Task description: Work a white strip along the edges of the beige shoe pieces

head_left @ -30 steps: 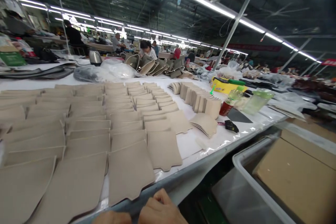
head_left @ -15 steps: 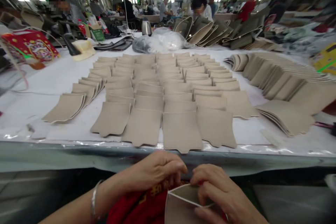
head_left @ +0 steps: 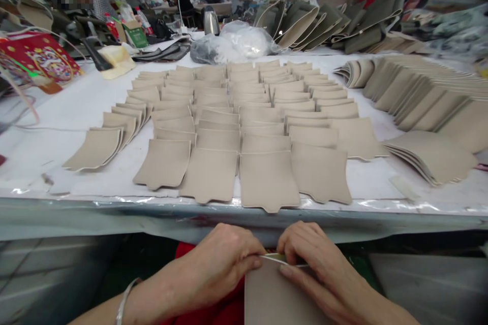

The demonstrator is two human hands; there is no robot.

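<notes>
A beige leather-like panel [head_left: 272, 289] with a pale edge hangs over my lap, below the table's front edge. Its top edge is parted into two layers with a narrow gap between them. My left hand [head_left: 229, 254] pinches the panel's upper left corner between thumb and fingers. On the top edge further right, my right hand [head_left: 312, 264] grips it, thumb on the near face and fingers curled behind the opening. Rows of overlapping beige panels [head_left: 269, 177] lie on the white table just beyond my hands, the nearest ones with a small tab at the front.
More beige panels [head_left: 434, 155] are stacked at the right. A clear plastic bag [head_left: 244, 43], a kettle [head_left: 211, 21] and large dark green folded pieces [head_left: 301, 23] stand at the back. At left are a red bag [head_left: 41, 56] and a black-handled brush-like tool [head_left: 99, 56]. People sit beyond.
My left hand has moved down onto the panel's corner and closed on it. The panel has risen a little and its opening has narrowed. The view has tilted down slightly.
</notes>
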